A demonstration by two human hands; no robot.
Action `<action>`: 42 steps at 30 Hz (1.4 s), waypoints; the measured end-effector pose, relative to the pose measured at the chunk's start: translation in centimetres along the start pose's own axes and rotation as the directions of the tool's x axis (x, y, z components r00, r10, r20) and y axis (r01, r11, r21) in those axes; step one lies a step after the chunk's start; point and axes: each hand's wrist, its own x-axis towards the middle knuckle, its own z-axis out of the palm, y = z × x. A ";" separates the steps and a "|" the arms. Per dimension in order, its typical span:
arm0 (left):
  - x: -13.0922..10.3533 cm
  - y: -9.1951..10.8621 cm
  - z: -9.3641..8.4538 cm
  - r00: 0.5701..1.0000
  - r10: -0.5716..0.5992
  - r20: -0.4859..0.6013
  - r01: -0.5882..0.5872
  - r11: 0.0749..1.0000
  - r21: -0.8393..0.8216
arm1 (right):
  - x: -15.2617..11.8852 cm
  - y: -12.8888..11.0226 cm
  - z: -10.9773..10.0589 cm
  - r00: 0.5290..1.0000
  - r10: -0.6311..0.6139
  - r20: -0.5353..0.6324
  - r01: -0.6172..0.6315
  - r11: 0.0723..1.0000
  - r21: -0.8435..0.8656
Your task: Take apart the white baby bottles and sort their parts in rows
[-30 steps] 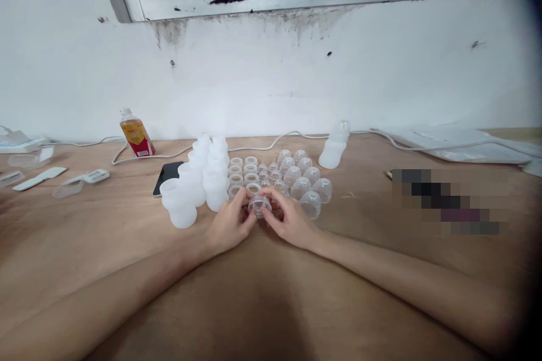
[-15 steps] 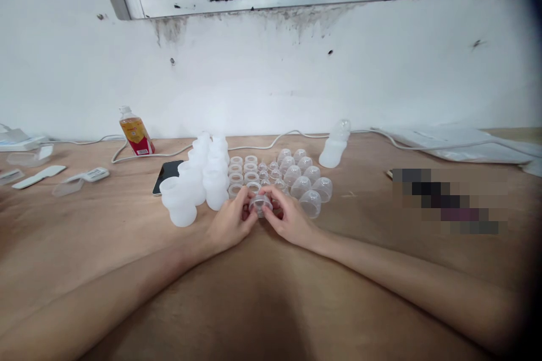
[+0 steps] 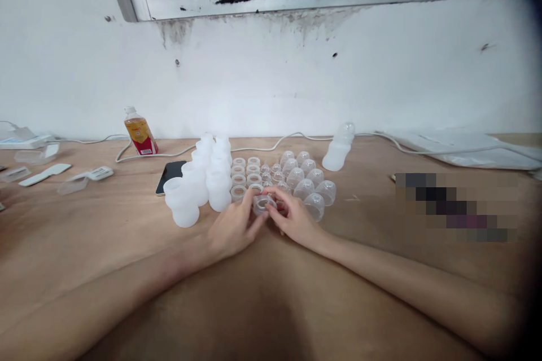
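My left hand point(image 3: 234, 227) and my right hand point(image 3: 300, 222) meet above the table, both closed on a clear bottle collar ring point(image 3: 265, 205). Thumbs and fingertips press its rim from either side. Whether a teat sits inside the ring I cannot make out. Just beyond my hands lie more collar rings point(image 3: 239, 179) in two columns, and beside them small clear teats point(image 3: 276, 168). Clear dome caps point(image 3: 304, 188) stand to the right of these. Frosted white bottle bodies point(image 3: 185, 211) stand in rows to the left.
An assembled bottle point(image 3: 337, 152) stands at the back right. A phone point(image 3: 168, 176) lies left of the bottle bodies, near a drink bottle point(image 3: 141, 134). A white cable point(image 3: 271, 148) runs along the wall. Plastic bags point(image 3: 457, 144) lie far right; clear plastic pieces point(image 3: 76, 182) lie left.
The ring has tilted so its opening shows more, and my right fingers have shifted along its right side. The whole view has moved slightly.
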 end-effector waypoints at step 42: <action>0.4 -3.4 0.5 0.967 -0.118 -0.226 0.039 0.944 -0.327 | 0.0 0.1 -0.5 0.961 0.266 -0.075 -0.097 0.579 0.810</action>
